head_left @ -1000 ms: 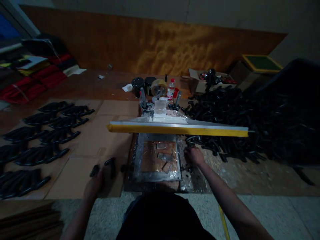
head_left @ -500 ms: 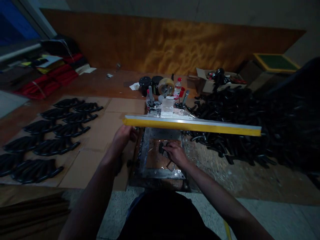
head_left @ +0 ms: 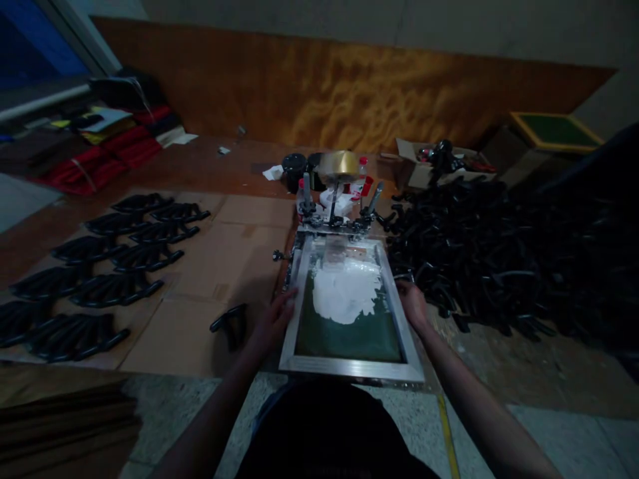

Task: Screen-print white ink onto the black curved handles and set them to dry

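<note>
pale speckled floor (head_left: pixel 174 406) lies nearest; then cardboard (head_left: pixel 194 293) with fanned black pieces (head_left: pixel 84 336) left, a dark heap (head_left: pixel 464 233) right, and an upright wooden board (head_left: pixel 224 80) behind. the metal frame (head_left: pixel 349 368) sits between left hand (head_left: pixel 279 316) and right hand (head_left: pixel 413 305) — green mesh (head_left: pixel 349 342) near, ragged white paste (head_left: pixel 344 293) beyond. whether either hand's fingers pinch anything, i cannot tell.

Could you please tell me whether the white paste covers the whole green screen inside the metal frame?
No, the white paste stops short, with the green screen showing along the near side of the metal frame.
</note>
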### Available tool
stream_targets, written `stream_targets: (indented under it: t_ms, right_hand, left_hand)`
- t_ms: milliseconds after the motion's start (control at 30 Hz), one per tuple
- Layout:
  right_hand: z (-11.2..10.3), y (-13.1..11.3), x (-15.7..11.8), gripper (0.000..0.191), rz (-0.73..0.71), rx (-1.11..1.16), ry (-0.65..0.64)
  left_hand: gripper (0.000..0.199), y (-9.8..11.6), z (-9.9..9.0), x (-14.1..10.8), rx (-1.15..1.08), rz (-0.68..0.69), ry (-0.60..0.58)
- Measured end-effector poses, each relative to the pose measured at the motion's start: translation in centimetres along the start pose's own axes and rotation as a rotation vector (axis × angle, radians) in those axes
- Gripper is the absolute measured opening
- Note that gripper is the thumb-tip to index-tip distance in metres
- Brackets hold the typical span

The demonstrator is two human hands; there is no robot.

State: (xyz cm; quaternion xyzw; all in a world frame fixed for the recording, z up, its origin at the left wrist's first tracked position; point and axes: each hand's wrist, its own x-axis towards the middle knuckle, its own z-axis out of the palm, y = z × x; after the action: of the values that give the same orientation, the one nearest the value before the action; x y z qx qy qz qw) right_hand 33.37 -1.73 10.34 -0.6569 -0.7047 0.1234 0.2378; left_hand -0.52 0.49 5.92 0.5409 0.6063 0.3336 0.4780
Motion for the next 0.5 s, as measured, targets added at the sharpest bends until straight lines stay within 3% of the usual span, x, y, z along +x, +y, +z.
stream_targets:
  t_ms: [67, 133, 200, 233, 300, 367, 500]
  right_hand:
    - [2.9, 0.4, 5.3, 0.038, 0.053, -0.042, 0.134]
    - [5.5, -1.1, 9.8, 0.046, -0.016, -0.087, 0.187]
    - [7.3, -3.8, 12.4, 0.056, -0.18, -0.143, 0.096]
    - [7.9, -5.2, 12.9, 0.053, -0.24, -0.182, 0.002]
    - [8.7, -7.3, 12.8, 0.036, -0.274, -0.259, -0.212]
    - [9.3, -7.8, 11.4, 0.024, -0.28, -0.311, -0.371]
    - [9.1, -5.9, 7.6, 0.018, -0.577, -0.274, -0.494]
  left_hand:
    - [0.068, -2.5, 1.0, 0.2, 0.016, -0.048, -0.024]
    - [0.072, -4.3, 1.7, 0.7, 0.065, -0.082, -0.054]
    - [0.072, -5.5, 2.0, 1.3, 0.111, -0.085, -0.067]
    - [0.07, -5.8, 2.1, 1.5, 0.123, -0.085, -0.073]
    - [0.069, -6.4, 2.1, 1.7, 0.12, -0.099, -0.088]
    - [0.068, -6.7, 2.1, 1.8, 0.095, -0.121, -0.106]
    - [0.066, -7.2, 2.4, 1.7, 0.073, -0.113, -0.089]
